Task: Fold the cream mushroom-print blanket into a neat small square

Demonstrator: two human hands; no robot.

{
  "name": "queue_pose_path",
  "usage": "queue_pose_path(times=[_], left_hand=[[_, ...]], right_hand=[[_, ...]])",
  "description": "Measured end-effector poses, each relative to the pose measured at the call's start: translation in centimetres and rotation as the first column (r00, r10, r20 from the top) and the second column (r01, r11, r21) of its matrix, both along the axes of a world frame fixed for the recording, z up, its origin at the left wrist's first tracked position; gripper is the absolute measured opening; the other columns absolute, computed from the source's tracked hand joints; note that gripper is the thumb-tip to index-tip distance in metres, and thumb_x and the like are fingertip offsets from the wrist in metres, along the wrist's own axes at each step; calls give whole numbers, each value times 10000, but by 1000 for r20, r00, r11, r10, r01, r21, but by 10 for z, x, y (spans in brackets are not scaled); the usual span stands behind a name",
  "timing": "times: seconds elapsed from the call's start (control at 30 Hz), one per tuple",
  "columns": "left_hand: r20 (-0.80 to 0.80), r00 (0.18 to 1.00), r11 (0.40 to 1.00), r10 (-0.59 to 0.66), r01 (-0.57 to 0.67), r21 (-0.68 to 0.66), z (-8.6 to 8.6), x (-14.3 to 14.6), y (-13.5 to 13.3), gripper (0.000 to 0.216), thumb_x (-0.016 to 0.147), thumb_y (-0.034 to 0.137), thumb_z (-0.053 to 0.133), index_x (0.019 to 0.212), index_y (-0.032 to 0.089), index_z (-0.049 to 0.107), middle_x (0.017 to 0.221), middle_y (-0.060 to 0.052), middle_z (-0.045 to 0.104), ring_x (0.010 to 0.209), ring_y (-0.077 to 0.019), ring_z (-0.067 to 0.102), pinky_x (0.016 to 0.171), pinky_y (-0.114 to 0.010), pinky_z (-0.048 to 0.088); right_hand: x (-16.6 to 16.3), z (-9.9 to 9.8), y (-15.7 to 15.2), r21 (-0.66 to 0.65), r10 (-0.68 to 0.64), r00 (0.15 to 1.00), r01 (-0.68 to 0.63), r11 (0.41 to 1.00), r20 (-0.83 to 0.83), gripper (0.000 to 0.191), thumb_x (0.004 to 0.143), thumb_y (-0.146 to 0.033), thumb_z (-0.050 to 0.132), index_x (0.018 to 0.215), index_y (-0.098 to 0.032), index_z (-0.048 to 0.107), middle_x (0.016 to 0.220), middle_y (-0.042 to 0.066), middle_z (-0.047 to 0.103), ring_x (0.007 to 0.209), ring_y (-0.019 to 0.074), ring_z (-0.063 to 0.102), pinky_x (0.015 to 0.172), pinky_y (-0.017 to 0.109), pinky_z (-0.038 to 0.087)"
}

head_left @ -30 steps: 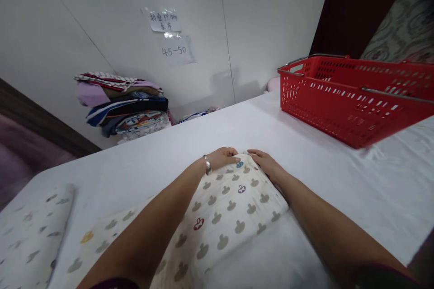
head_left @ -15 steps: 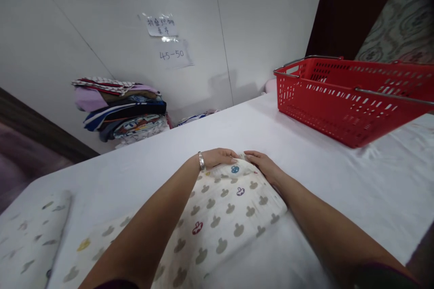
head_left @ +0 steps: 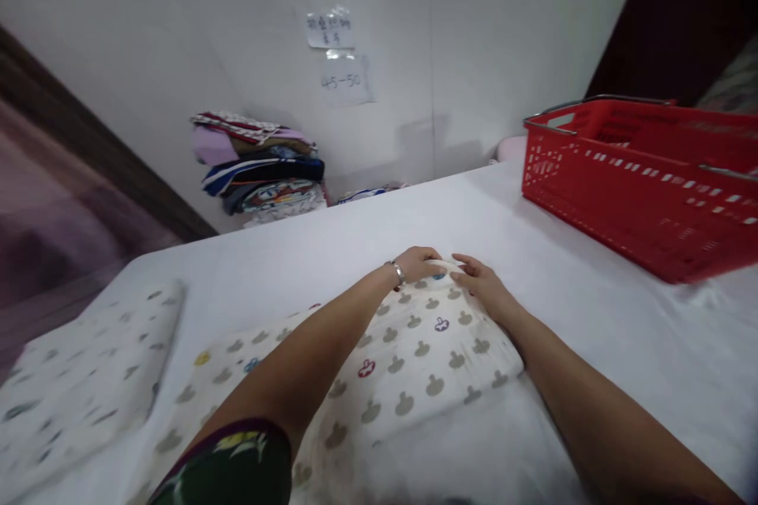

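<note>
A white cloth (head_left: 414, 363) printed with grey and coloured mushrooms lies partly folded on the table in front of me. My left hand (head_left: 419, 263), with a silver bracelet at the wrist, has its fingers closed on the cloth's far edge. Beside it, my right hand (head_left: 478, 284) rests at the far right corner of the same cloth, fingers spread and thumb against the fabric. The far edge is slightly raised between the two hands. Part of the cloth's left side is hidden under my left forearm.
A red plastic basket (head_left: 628, 205) with metal handles stands at the right on the white table (head_left: 403, 221). A folded patterned cloth (head_left: 100, 363) lies at the left. Past the far edge is a stack of folded clothes (head_left: 266, 166), below paper signs (head_left: 343, 83) on the wall.
The view has swung left, so everything sits farther right. My right fingers have spread apart a little at the cloth's far edge. The left hand stays on it.
</note>
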State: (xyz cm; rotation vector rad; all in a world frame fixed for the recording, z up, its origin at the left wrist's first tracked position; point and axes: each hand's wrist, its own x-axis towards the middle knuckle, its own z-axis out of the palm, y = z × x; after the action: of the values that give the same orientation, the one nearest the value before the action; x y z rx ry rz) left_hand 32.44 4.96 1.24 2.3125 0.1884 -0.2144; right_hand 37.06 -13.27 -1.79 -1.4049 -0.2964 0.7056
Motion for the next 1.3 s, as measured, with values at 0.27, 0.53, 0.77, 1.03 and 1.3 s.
queue_pose_path(times=[0.27, 0.53, 0.77, 1.03, 1.3], left_hand=[[-204, 968, 990, 143, -138, 40, 0, -73, 72, 404, 658, 445, 650, 980, 201, 643, 960, -27, 683, 873, -163, 610, 755, -234, 448], [-193, 895, 915, 403, -388, 112, 5, -211, 127, 466, 690, 422, 583, 1098, 197, 607, 1064, -39, 659, 909, -174, 608, 772, -243, 461], [-63, 845, 773, 532, -453, 444, 4, -276, 135, 448, 752, 511, 485, 1091, 253, 625, 1052, -43, 653, 925, -216, 594, 831, -302, 439], [-41, 853, 695, 520, -395, 601, -1, -271, 137, 379, 759, 507, 501, 974, 232, 650, 1050, -53, 648, 1011, -225, 561, 877, -306, 404], [-225, 718, 696, 659, -468, 546, 4, -301, 176, 568, 638, 689, 520, 998, 271, 652, 1119, -54, 633, 1012, -259, 565, 846, -320, 419]], right_hand=[[5, -5, -3, -218, -39, 997, 54, 974, 72, 593, 615, -365, 712, 1179, -235, 581, 987, 66, 641, 815, 199, 608, 612, 254, 448], [8, -14, -6, -329, -27, 975, 100, 939, 219, 595, 628, -441, 684, 1184, -253, 587, 1023, 68, 610, 968, 223, 565, 635, 246, 437], [3, -8, -8, -383, 21, 954, 99, 918, 298, 584, 620, -477, 676, 1154, -251, 609, 873, 29, 612, 749, 169, 565, 590, 249, 419], [3, -3, -2, -433, -14, 939, 172, 885, 344, 587, 594, -424, 687, 1130, -195, 618, 814, 37, 609, 615, 143, 544, 525, 249, 420], [18, 19, 12, -591, 187, 982, -139, 795, 20, 743, 610, -501, 711, 1275, -269, 473, 1008, 110, 649, 790, 238, 638, 618, 316, 507]])
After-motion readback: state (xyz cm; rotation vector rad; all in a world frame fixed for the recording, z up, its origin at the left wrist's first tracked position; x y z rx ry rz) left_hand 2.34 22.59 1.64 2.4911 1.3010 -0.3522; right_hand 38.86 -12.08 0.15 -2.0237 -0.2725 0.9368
